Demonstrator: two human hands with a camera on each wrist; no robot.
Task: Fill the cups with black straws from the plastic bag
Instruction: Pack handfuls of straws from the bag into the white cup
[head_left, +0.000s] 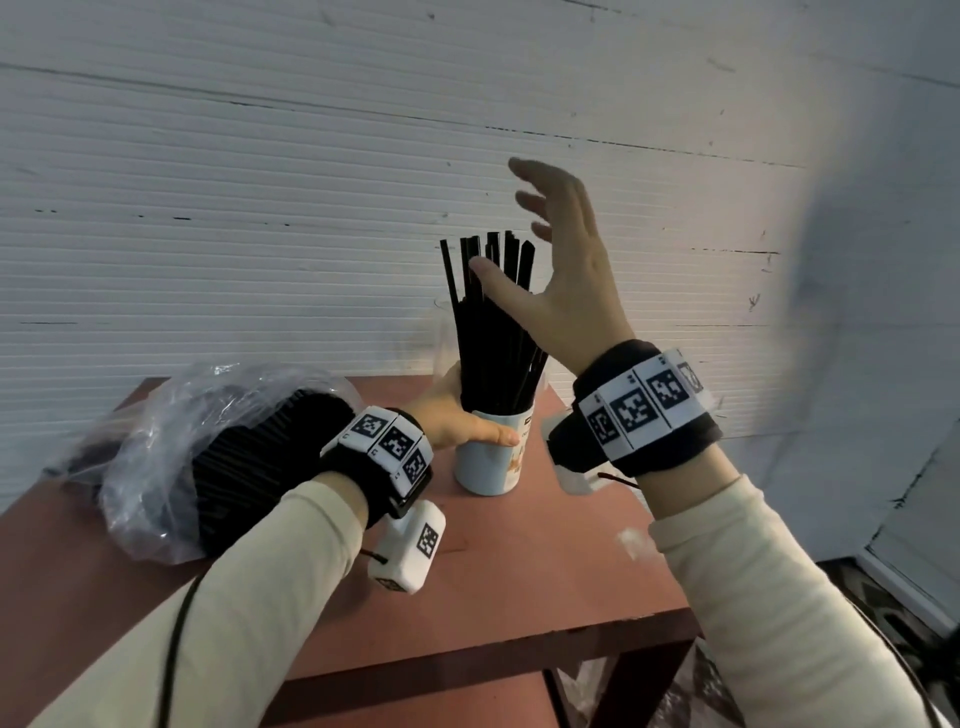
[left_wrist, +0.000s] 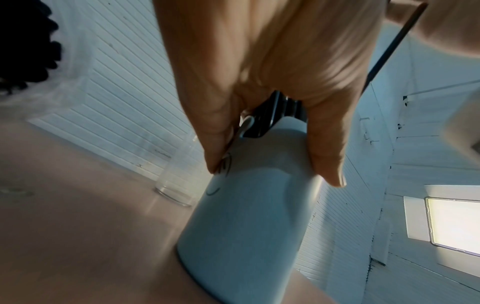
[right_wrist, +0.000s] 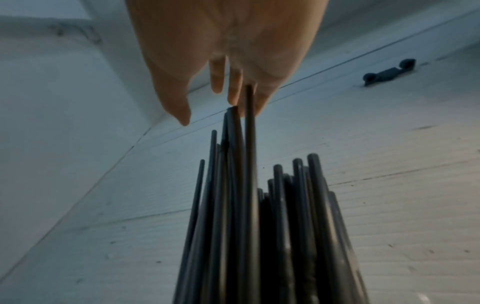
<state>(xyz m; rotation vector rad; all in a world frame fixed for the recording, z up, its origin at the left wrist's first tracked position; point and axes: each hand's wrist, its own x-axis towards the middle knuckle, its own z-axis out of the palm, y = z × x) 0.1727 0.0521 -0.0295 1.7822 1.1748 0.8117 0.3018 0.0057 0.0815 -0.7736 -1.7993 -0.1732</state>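
A pale blue paper cup (head_left: 488, 467) stands on the red-brown table (head_left: 545, 571), packed with several upright black straws (head_left: 493, 322). My left hand (head_left: 457, 415) grips the cup near its rim, thumb across the front; in the left wrist view the left hand (left_wrist: 272, 148) wraps the cup (left_wrist: 246, 216). My right hand (head_left: 524, 202) hovers open just right of the straw tops, fingers spread, holding nothing. The right wrist view shows the right hand (right_wrist: 207, 107) straight-fingered above the straws (right_wrist: 246, 205). A clear plastic bag (head_left: 171, 431) of black straws lies at left.
A clear empty cup (left_wrist: 176, 185) stands behind the blue cup near the white ribbed wall (head_left: 260, 208). The bag takes up the table's left side. The table's front edge (head_left: 493, 639) and right edge lie close to my arms.
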